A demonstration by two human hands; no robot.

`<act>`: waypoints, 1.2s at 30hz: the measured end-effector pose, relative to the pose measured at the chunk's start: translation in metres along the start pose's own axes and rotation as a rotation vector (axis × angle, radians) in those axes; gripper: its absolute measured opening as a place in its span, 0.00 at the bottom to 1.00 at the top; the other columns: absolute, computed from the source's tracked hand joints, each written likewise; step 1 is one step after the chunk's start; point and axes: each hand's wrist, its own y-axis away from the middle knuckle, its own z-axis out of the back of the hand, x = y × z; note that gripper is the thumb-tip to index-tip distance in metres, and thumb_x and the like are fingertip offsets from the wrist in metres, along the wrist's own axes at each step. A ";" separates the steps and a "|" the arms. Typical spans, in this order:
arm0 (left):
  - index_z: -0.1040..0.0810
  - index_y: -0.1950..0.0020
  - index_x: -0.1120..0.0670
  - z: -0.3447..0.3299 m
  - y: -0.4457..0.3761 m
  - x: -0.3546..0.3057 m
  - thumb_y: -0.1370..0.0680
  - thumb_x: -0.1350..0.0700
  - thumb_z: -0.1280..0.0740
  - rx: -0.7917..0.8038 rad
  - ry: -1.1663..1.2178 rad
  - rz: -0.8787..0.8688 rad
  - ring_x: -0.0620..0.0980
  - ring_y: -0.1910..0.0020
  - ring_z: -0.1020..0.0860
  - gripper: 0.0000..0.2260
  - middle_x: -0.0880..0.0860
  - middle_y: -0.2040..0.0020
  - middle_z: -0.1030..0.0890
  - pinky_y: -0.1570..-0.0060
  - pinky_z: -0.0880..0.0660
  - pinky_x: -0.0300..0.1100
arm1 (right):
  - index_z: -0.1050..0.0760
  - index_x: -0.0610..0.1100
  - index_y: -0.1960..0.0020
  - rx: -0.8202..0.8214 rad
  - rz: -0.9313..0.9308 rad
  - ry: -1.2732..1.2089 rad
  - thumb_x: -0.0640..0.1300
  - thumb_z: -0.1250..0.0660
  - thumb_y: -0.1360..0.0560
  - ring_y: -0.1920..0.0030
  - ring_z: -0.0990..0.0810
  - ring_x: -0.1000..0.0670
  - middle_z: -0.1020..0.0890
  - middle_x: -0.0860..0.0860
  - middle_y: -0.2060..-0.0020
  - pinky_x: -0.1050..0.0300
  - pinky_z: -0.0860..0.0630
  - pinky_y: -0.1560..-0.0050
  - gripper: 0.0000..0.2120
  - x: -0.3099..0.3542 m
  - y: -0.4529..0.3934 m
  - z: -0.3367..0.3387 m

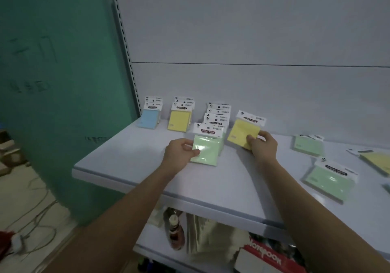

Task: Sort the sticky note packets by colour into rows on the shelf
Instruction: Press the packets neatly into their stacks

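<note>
At the white shelf (130, 167) beside the green wall (52, 83), I sort sticky note packets by colour, each row running from the back panel toward me. The green row (217, 116) is the longest, with its packets leaning one against the next; the yellow row (180, 116) and the blue row (150, 114) stand to its left, each only a few packets deep. My left hand (179, 152) pinches a green packet (207, 148) by its left edge at the front of the green row, tilted so it can lean on the one behind it. My right hand (262, 146) pinches a yellow packet (244, 132) by its lower right corner, lifted just right of the green row; it appears bound for the yellow row across it. Loose green packets (329, 180) and another yellow packet (377, 161) lie flat on the shelf at my right, unsorted. A bottle (176, 232) stands on the level below.
</note>
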 end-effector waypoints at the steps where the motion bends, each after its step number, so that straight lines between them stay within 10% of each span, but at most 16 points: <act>1: 0.19 0.47 0.55 -0.003 -0.008 0.001 0.29 0.59 0.25 -0.003 -0.010 -0.002 0.49 0.58 0.21 0.11 0.53 0.55 0.17 0.61 0.27 0.35 | 0.26 0.41 0.42 -0.020 -0.026 -0.057 0.36 0.33 0.25 0.59 0.19 0.49 0.18 0.45 0.55 0.61 0.20 0.58 0.12 0.003 -0.007 -0.004; 15: 0.21 0.46 0.54 -0.015 -0.049 0.024 0.31 0.53 0.23 -0.003 -0.048 -0.081 0.44 0.62 0.24 0.16 0.48 0.58 0.20 0.61 0.29 0.34 | 0.26 0.41 0.42 0.020 0.012 -0.259 0.34 0.34 0.24 0.56 0.16 0.47 0.15 0.44 0.55 0.55 0.18 0.58 0.11 -0.008 -0.020 -0.020; 24: 0.26 0.36 0.47 0.076 -0.072 0.059 0.24 0.41 0.36 0.134 -0.541 -0.309 0.50 0.38 0.29 0.19 0.48 0.40 0.23 0.37 0.32 0.48 | 0.27 0.40 0.40 0.193 0.085 -0.228 0.36 0.33 0.24 0.51 0.18 0.47 0.17 0.48 0.54 0.51 0.21 0.50 0.12 0.035 0.010 -0.080; 30: 0.33 0.29 0.41 0.147 -0.097 0.106 0.22 0.36 0.45 0.205 -0.817 -0.373 0.48 0.27 0.40 0.23 0.45 0.26 0.35 0.29 0.44 0.50 | 0.24 0.43 0.53 0.303 0.024 -0.003 0.34 0.28 0.28 0.64 0.17 0.51 0.18 0.43 0.55 0.59 0.21 0.65 0.08 0.032 0.030 -0.181; 36: 0.43 0.24 0.40 0.152 -0.098 0.115 0.22 0.34 0.50 0.326 -0.822 -0.393 0.48 0.22 0.51 0.27 0.45 0.21 0.45 0.26 0.58 0.61 | 0.25 0.44 0.57 0.081 0.011 0.252 0.37 0.23 0.32 0.55 0.17 0.44 0.19 0.41 0.48 0.46 0.17 0.54 0.12 0.000 0.023 -0.245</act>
